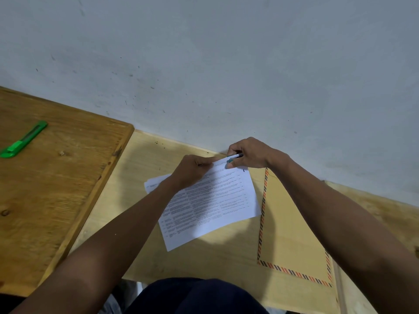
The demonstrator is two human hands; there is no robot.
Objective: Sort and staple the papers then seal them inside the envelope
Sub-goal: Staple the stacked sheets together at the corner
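My left hand [192, 168] pinches the far edge of the papers [210, 205] to keep the sheets squared; my right hand [247, 155] grips a small stapler [233, 157] at their far corner, seemingly to bind them there; the envelope [292, 223] lies just right of the stack, ready; a green cutter [23, 139] rests far left on the darker table [56, 189].
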